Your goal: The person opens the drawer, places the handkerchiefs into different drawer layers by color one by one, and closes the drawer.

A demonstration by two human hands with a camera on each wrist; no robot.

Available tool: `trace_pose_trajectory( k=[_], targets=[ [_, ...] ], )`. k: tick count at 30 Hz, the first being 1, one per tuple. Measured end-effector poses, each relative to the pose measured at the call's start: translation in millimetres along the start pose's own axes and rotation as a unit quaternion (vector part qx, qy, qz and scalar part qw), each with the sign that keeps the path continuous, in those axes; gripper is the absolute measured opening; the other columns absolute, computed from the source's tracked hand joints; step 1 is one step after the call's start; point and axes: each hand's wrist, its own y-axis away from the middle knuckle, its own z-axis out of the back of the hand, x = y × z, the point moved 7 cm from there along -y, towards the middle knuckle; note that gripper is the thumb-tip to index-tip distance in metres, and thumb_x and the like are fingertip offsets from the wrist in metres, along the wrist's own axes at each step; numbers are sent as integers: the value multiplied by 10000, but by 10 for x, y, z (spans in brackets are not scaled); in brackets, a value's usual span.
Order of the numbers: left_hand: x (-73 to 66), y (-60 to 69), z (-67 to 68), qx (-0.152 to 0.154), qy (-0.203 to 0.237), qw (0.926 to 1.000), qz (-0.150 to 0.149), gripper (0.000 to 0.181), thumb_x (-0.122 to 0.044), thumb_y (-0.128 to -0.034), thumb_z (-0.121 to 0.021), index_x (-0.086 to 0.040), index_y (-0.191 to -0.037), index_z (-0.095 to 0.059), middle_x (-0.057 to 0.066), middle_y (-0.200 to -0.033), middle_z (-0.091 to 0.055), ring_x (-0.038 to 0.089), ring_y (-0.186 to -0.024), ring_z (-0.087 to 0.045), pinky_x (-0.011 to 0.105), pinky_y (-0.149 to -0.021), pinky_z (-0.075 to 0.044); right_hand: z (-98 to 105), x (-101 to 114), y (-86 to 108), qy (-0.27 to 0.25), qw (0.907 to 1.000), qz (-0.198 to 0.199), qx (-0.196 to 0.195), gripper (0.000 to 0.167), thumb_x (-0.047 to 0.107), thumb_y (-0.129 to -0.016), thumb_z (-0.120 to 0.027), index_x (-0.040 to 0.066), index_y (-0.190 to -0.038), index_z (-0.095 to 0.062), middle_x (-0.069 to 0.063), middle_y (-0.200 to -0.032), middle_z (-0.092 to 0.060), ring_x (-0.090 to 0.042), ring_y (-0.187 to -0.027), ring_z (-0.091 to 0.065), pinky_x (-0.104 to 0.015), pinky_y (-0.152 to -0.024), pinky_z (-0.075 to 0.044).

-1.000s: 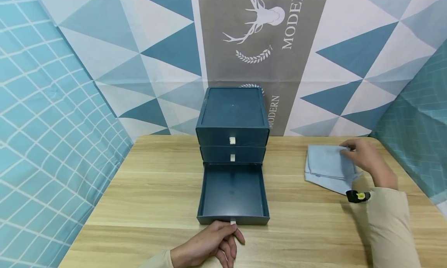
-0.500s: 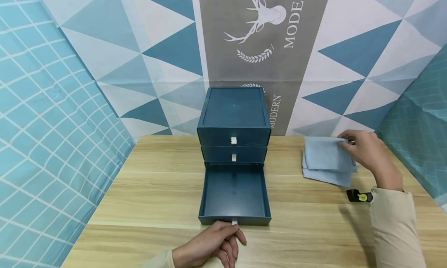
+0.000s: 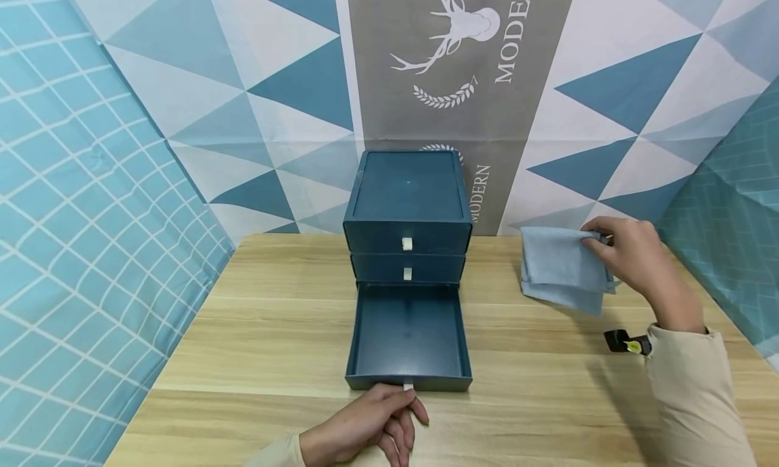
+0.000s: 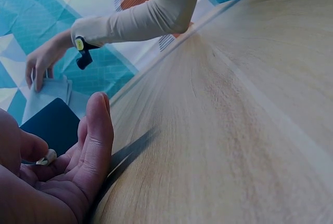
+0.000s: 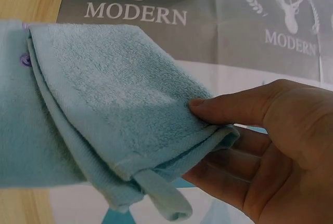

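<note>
A folded light blue towel (image 3: pixel 562 261) hangs from my right hand (image 3: pixel 633 261), at the right of the table's far side. In the right wrist view its thumb (image 5: pixel 229 108) lies on top of the towel (image 5: pixel 114 89) and the fingers are underneath; a small hanging loop shows at the corner. At the front of the dark blue drawer unit (image 3: pixel 408 186), my left hand (image 3: pixel 371 420) pinches the white pull tab (image 4: pixel 48 157) of the bottom drawer (image 3: pixel 408 338). This drawer is pulled out and nothing lies in it. The two drawers above are closed.
The drawer unit stands at the back middle of the wooden table (image 3: pixel 255 332), against a patterned backdrop (image 3: pixel 292 115). Tiled-pattern cloth hangs at the left (image 3: pixel 91 217) and right. A black wrist device (image 3: pixel 627 342) sits at the right cuff.
My right hand has raised the towel off the table and moved it slightly away and to the left. The left hand and the bottom drawer have stayed in place.
</note>
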Motion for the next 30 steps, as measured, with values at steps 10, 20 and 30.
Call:
trace_pose_trajectory(
  k=[10, 20, 30],
  targets=[
    [3, -3, -4, 58, -8, 10000, -41, 460, -343, -1082, -390, 50, -1203, -595, 16, -781, -644, 98, -643, -676, 243, -565, -573, 183, 220, 95, 167, 9989, 271, -350, 145, 12, -896, -714, -23, -1037, -708, -222, -924, -694, -352, -731, -659, -418, -548, -503],
    [-13, 6, -17, 126, 4, 9999, -92, 459, -344, -1080, -393, 52, -1204, -589, 13, -779, -646, 94, -645, -677, 243, -568, -574, 314, 372, 199, 207, 9967, 426, -653, 137, 15, -888, -729, 14, -1023, -709, -117, -826, -670, -274, -666, -657, -275, -504, -456],
    [-2, 3, -7, 30, -12, 10000, -28, 459, -346, -1081, -393, 47, -1198, -599, 14, -779, -643, 96, -637, -675, 241, -561, -572, 447, 579, 294, 238, 9924, 734, -960, 188, -3, -849, -761, 36, -1026, -712, -71, -769, -661, -268, -618, -677, -216, -494, -463]
  ],
)
